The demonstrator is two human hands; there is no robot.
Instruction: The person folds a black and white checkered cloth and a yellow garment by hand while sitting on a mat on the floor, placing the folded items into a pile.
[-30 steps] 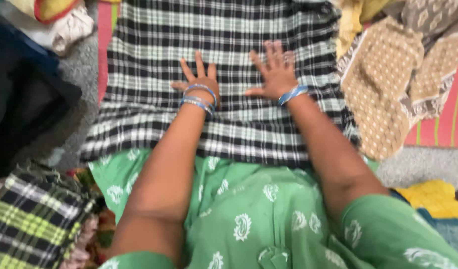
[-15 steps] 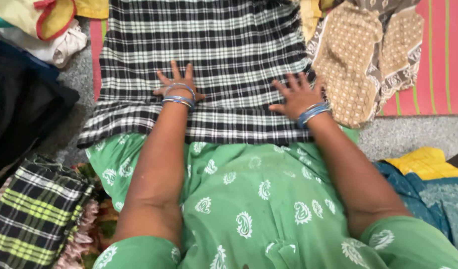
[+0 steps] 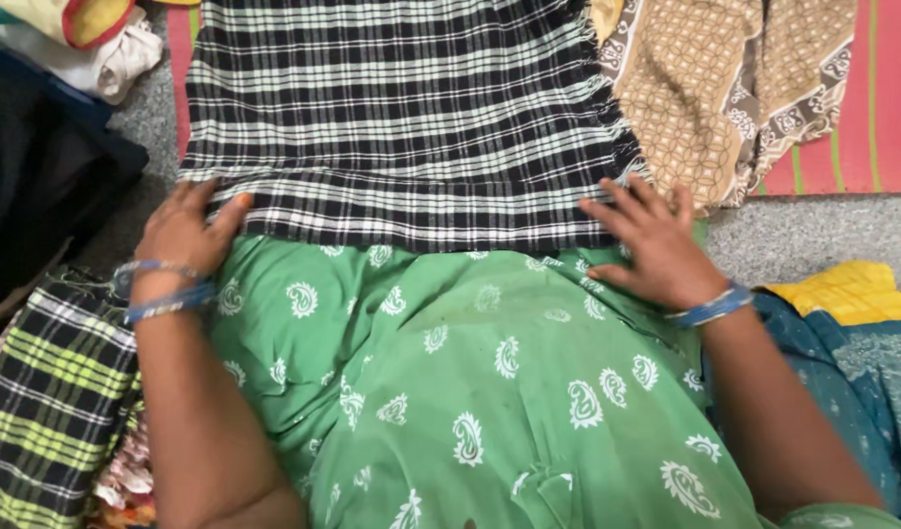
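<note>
A black-and-white checked cloth (image 3: 401, 108) lies spread flat on the floor in front of my lap. My left hand (image 3: 181, 235) rests palm down on its near left corner, thumb stretched onto the fabric. My right hand (image 3: 651, 245) lies on the near right corner with its fingers spread over the fringed edge. Both wrists wear blue bangles. The cloth's near edge overlaps my green paisley garment (image 3: 470, 372).
A brown dotted cloth (image 3: 725, 88) lies at the right on a pink striped mat (image 3: 862, 118). Yellow fabric (image 3: 847, 294) and teal fabric sit at the right. A dark green-checked cloth (image 3: 48, 392) lies at the left, and a dark pile (image 3: 39, 186) with light clothes above it.
Both hands have slid from the middle of the checked cloth outward and toward me, ending at its two near corners. The view has tilted down.
</note>
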